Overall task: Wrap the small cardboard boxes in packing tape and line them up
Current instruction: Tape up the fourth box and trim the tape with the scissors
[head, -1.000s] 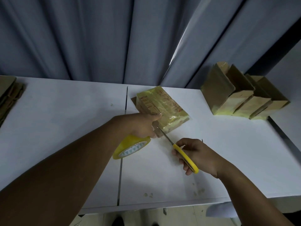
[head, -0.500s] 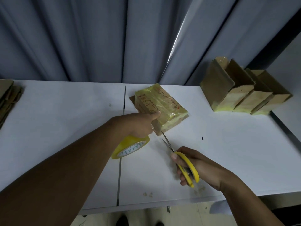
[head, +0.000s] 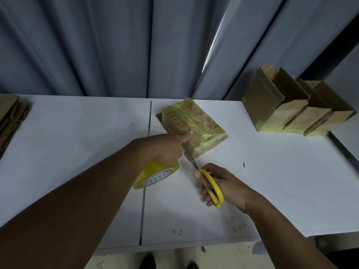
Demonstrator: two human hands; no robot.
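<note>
A small cardboard box (head: 194, 125) wrapped in yellowish tape lies on the white table (head: 77, 144) just right of the centre seam. My left hand (head: 167, 147) grips the yellow tape roll (head: 157, 175) from above, and its thumb presses against the box's near side. My right hand (head: 221, 183) holds yellow-handled scissors (head: 210, 186), whose blades point up-left to the gap between the roll and the box. At the far right, three taped boxes (head: 291, 107) stand side by side in a row.
A stack of flat cardboard (head: 10, 117) lies at the table's left edge. Grey curtains (head: 136, 45) hang behind the table. Small paper scraps (head: 176, 231) dot the front edge. Feet show on the floor below.
My right hand pulled the scissors back toward me, then brought the blades forward again to the tape beside the box. My left hand kept its place on the roll and box.
</note>
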